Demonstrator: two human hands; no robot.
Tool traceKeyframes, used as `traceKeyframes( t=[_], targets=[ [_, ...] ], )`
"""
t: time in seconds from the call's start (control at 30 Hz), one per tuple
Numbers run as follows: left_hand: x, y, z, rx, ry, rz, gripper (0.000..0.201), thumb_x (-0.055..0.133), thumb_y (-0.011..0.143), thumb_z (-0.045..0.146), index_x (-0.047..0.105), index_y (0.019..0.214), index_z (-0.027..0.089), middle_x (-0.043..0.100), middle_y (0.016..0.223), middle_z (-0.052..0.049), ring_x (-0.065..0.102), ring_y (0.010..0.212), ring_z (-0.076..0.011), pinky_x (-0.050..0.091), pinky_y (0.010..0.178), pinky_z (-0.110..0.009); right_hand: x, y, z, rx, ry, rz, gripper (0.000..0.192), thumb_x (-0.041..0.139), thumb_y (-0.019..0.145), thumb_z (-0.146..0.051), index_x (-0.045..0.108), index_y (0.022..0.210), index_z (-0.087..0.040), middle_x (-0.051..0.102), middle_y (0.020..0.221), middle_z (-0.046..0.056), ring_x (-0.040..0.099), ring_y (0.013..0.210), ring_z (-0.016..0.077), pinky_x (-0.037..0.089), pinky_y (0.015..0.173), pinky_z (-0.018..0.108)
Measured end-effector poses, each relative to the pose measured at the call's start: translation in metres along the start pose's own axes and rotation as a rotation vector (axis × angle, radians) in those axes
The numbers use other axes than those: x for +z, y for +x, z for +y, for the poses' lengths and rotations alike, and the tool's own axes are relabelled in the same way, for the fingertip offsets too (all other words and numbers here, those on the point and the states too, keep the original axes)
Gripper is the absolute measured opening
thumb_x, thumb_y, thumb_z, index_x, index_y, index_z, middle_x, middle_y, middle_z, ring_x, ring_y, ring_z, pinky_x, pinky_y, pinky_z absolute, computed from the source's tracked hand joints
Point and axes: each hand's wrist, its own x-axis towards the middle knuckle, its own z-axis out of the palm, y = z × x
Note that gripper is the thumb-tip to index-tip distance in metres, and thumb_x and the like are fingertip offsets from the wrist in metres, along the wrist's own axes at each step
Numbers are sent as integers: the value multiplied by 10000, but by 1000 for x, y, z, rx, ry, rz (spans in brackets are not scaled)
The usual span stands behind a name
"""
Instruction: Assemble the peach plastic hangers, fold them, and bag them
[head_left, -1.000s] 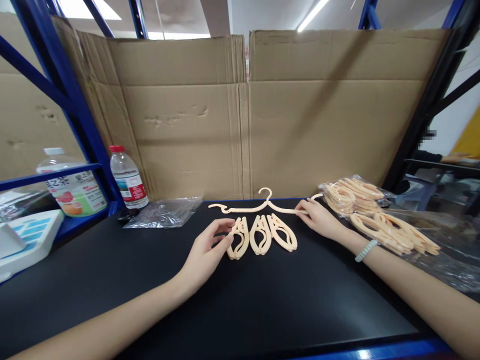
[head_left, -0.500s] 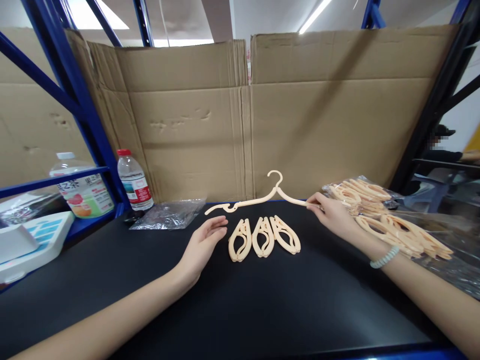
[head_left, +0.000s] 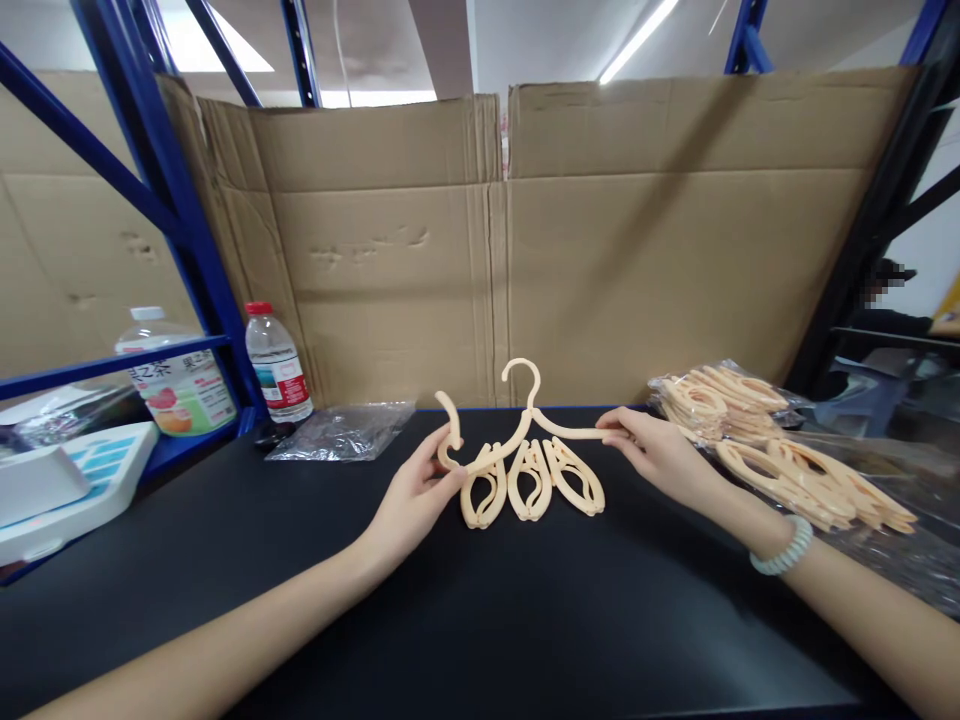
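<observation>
- The left hand [head_left: 412, 498] pinched the bent left arm of a thin peach plastic hanger [head_left: 517, 425], its grip clamped on the curled end, which folded upward like a hook.
- The right hand [head_left: 658, 452] held the hanger's straight right arm by thumb and fingertips, its grip closed on that slender rod.
- The hanger stood raised just above the counter [head_left: 480, 620], toward the middle of the far edge, with its small round hook pointing up.
- Three folded hangers [head_left: 531, 480] of the same glossy peach plastic lay side by side right under it, each a flat teardrop loop; the left one touched the left hand's fingers.
- The counter had a smooth, matte black top.
- A heap of bagged hangers [head_left: 780, 445] in crinkly clear film sat along the right edge.
- A flat clear plastic bag [head_left: 341, 430] lay near the far edge, left of the hands.
- A water bottle [head_left: 279, 365] with a red cap stood at the far-left corner, beside a wider labelled bottle [head_left: 174, 380].
- Creased brown cardboard [head_left: 495, 240] walled off the far edge.
- A pale bead bracelet [head_left: 784, 545] circled the right wrist.
</observation>
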Motion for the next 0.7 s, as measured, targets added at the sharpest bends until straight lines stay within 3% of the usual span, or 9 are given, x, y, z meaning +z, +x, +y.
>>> traceKeyframes(
  t=[0.13,0.33,0.47,0.7],
  targets=[
    [0,-2,-4,67,83,-108,526,609,797,380,507,1263,158,656,1090,-86,619,989,-225,487,858,-337,6,-2,-4,-91,13,-13,163,441,929,-213,567,1033,-204,657,950,60,618,870,194,499,766,339],
    [0,-3,3,30,108,-35,401,610,791,431,625,1080,154,693,983,-69,635,915,-220,479,821,-321,3,0,-3,-274,-180,32,242,420,919,-118,606,1060,-181,670,918,82,546,874,220,478,771,381],
    [0,-2,6,-3,126,39,400,638,761,434,647,1038,146,675,841,-43,596,735,-169,465,669,-269,-3,-1,-5,-257,-441,100,176,482,917,-178,644,980,-157,696,871,77,566,792,224,453,691,359],
    [2,-3,3,11,107,29,413,623,770,443,613,1063,152,614,788,-10,489,624,-112,416,593,-234,-6,-3,-13,-220,-711,193,162,495,904,-140,645,957,-169,706,936,24,627,633,159,396,512,281]
  ],
)
